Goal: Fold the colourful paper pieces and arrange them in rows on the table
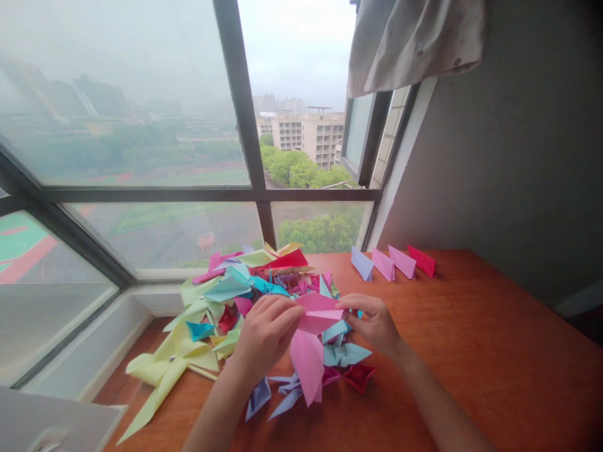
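Observation:
Both hands hold a folded pink paper (320, 313) above the near side of a heap of folded paper. My left hand (271, 326) pinches its left end, and my right hand (372, 319) grips the right end between thumb and fingers. Just below it lies another pink folded piece (307, 364). Light blue pieces (346, 355) and a dark red one (360, 378) rest near my right hand. A yellow pinwheel (164, 364) lies left of my left hand, with other colourful folded papers (230, 282) heaped behind.
Several folded paper pieces, blue (362, 263), pink (402, 262) and red (422, 260), stand in a row at the back of the brown table (480, 351). Windows (155, 238) border the far side, and a grey wall (509, 157) rises at the right. A curtain (414, 44) hangs above.

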`<control>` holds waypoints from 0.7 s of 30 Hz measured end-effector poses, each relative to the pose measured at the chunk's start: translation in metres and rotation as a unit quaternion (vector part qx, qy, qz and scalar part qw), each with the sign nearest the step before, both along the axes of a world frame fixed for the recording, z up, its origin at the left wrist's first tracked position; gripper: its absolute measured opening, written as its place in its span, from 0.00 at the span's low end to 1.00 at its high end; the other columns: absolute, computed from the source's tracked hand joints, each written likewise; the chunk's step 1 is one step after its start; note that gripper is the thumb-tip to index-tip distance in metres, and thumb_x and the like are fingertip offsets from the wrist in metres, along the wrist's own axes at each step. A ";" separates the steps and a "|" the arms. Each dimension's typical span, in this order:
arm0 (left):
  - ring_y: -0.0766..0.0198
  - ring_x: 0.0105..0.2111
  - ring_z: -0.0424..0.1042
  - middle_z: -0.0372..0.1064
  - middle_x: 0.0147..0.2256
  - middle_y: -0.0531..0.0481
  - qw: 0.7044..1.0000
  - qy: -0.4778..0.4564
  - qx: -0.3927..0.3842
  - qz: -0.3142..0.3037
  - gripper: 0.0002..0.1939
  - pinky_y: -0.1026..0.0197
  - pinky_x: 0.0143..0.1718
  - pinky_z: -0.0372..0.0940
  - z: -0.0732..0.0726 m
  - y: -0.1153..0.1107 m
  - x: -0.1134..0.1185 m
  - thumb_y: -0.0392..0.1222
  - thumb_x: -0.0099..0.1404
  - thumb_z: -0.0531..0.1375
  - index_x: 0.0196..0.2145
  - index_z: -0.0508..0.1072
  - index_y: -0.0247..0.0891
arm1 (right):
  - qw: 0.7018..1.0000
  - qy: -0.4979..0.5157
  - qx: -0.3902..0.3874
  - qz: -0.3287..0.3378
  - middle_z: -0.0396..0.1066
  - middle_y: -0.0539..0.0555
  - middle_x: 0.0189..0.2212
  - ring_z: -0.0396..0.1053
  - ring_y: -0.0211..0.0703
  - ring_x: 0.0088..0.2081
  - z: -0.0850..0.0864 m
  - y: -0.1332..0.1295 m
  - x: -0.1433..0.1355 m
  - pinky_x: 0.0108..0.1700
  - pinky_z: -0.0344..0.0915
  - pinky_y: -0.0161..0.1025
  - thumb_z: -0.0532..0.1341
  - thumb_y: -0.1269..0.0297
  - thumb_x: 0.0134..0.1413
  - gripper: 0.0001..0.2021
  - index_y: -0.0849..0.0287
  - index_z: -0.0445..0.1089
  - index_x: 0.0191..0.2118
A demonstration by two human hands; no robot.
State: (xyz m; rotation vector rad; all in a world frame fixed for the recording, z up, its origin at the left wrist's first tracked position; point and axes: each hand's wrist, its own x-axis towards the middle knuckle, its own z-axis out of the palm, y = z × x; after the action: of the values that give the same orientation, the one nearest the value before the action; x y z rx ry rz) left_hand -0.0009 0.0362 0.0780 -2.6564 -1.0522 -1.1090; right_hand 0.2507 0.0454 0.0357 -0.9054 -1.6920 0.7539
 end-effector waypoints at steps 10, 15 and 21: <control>0.55 0.47 0.72 0.71 0.48 0.42 0.988 -0.134 -0.061 0.038 0.08 0.53 0.47 0.69 0.003 0.004 -0.008 0.34 0.66 0.59 0.40 0.76 0.42 | 0.997 0.051 -0.038 -0.045 0.78 0.56 0.35 0.74 0.48 0.36 -0.004 0.005 0.009 0.37 0.72 0.42 0.65 0.57 0.54 0.09 0.56 0.80 0.35; 0.57 0.42 0.75 0.76 0.42 0.43 0.978 -0.175 -0.116 0.006 0.06 0.57 0.45 0.70 0.006 0.006 -0.010 0.35 0.65 0.59 0.38 0.77 0.40 | 0.994 0.078 -0.065 -0.040 0.78 0.56 0.35 0.74 0.46 0.36 -0.009 0.008 0.014 0.37 0.72 0.41 0.66 0.57 0.53 0.09 0.56 0.80 0.36; 0.62 0.30 0.75 0.78 0.31 0.47 0.966 -0.201 -0.159 0.019 0.05 0.63 0.34 0.71 0.009 0.004 -0.010 0.39 0.64 0.61 0.33 0.77 0.38 | 0.989 0.105 -0.087 -0.062 0.78 0.55 0.33 0.72 0.44 0.32 -0.006 0.008 0.014 0.35 0.71 0.39 0.68 0.55 0.51 0.10 0.57 0.80 0.34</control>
State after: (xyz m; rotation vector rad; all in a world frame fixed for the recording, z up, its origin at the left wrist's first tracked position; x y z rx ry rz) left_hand -0.0113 0.0400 0.0865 -2.6861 -1.4520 -1.6448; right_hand 0.2645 0.0531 0.0299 -1.0046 -1.3885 0.8904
